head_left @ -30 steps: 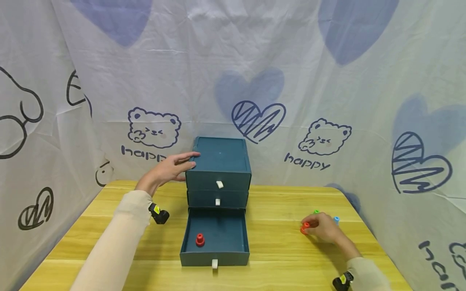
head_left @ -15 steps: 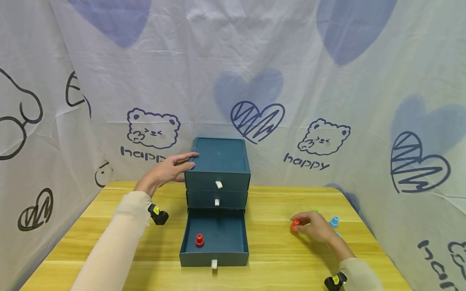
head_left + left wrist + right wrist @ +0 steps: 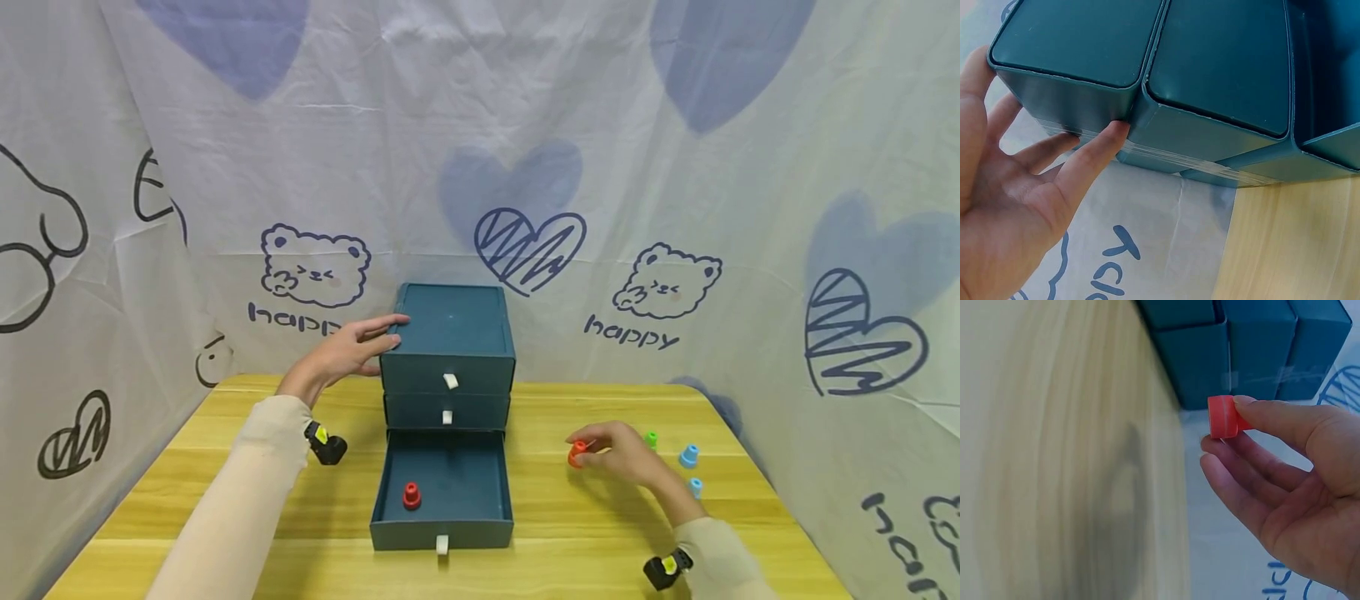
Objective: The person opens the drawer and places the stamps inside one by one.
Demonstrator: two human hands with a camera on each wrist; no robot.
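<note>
A dark teal three-drawer desktop cabinet [image 3: 453, 321] stands on the table; its bottom drawer [image 3: 472, 535] is pulled out and a red stepped plastic peg [image 3: 412, 496] stands inside, towards the left. My left hand [image 3: 341, 354] rests on the cabinet's upper left side, its fingers spread along the edge and side wall in the left wrist view [image 3: 1041, 175]. To the right of the cabinet, my right hand [image 3: 618, 454] pinches a second red stepped peg [image 3: 1222, 417] between thumb and fingers, held over the table with its wide end facing the tabletop.
On the right of the wooden table [image 3: 555, 533] stand a green peg [image 3: 652, 440] and two light blue pegs, one farther back [image 3: 689, 456] and one nearer [image 3: 695, 487]. A white printed cloth [image 3: 420, 167] hangs behind and at both sides.
My right hand has carried the red peg leftwards towards the cabinet, uncovering the green and blue pegs. My left hand and the drawers have stayed put.
</note>
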